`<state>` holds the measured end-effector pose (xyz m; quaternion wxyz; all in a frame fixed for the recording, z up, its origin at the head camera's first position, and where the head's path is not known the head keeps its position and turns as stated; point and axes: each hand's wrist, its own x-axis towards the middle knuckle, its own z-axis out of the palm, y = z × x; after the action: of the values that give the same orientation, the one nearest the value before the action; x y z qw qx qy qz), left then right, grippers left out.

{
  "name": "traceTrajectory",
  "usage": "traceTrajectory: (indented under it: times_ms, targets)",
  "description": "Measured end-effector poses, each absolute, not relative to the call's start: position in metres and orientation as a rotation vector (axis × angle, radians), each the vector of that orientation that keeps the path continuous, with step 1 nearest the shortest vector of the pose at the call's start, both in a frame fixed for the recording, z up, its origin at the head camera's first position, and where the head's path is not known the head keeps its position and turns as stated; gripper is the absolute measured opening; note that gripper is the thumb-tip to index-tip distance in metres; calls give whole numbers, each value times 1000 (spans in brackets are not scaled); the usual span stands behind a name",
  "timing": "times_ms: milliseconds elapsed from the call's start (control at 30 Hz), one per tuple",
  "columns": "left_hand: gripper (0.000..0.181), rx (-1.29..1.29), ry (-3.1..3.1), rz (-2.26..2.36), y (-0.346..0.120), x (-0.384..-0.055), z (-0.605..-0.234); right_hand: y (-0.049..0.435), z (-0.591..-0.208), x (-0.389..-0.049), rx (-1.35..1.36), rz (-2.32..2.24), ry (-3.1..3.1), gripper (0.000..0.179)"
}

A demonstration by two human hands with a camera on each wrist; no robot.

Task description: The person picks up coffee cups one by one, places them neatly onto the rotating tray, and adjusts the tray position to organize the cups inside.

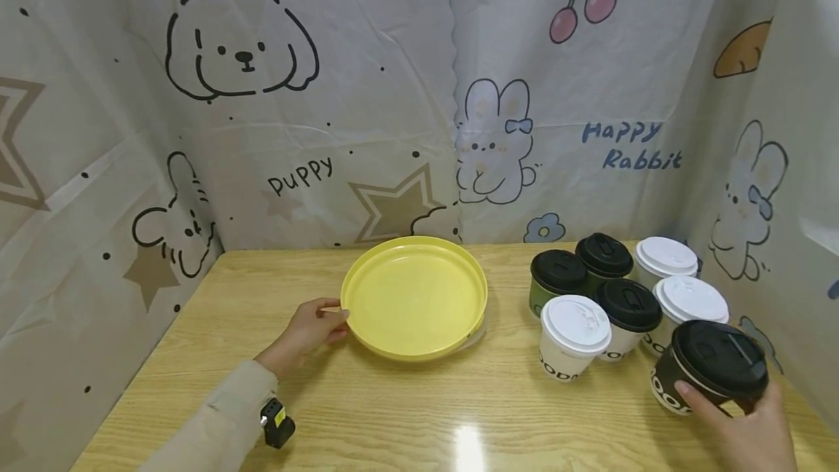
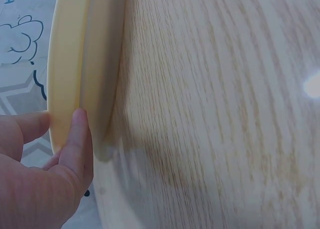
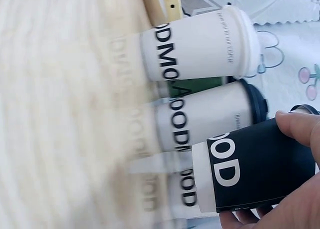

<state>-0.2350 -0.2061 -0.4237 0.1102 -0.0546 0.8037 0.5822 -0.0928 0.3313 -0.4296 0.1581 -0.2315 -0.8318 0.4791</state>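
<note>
My left hand (image 1: 308, 332) pinches the left rim of a round yellow tray (image 1: 414, 301), thumb at the edge and fingers against its side. In the left wrist view the tray's side wall (image 2: 70, 49) stands over the wood-grain table. At the far right my right hand (image 1: 754, 428) grips a black paper cup (image 3: 265, 161) with a black lid (image 1: 719, 357), fingers and thumb around its sides. White letters and a pale bottom band show on this cup. Close behind it stand several lidded cups, among them a white cup with a white lid (image 1: 575, 333).
A green cup with a black lid (image 1: 557, 275) and a white-lidded cup (image 1: 667, 257) are in the back of the group. Patterned cloth (image 1: 393, 108) hangs behind and along both sides of the table (image 1: 393, 414). A pale edge shows under the tray's right side.
</note>
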Motion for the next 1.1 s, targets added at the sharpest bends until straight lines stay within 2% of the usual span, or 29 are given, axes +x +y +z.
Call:
traceTrajectory:
  times_ms: [133,233,333,433,667,867,1100]
  targets:
    - [47,-149,2356,1716,-205,-235,-423,326,-409,-89,-573,1330,-2281,81]
    - [48,-144,2342,1735,-205,-235,-423,313,-389,-90,-655,1337,-2226,88]
    - [48,-143,2330,1753,-205,-237,-424,299,-369,-92,-629,1313,-2205,94]
    - [46,-152,2337,1755,-206,-238,-425,284,-349,-97,-438,1308,-2176,94]
    - [46,-159,2333,1763,-206,-239,-428,236,-311,-116,146,1632,-1926,94]
    - [46,-165,2337,1760,-206,-239,-428,194,-309,-141,389,1690,-1943,86]
    - [45,-164,2357,1749,-208,-239,-429,152,-325,-168,361,1728,-2133,80]
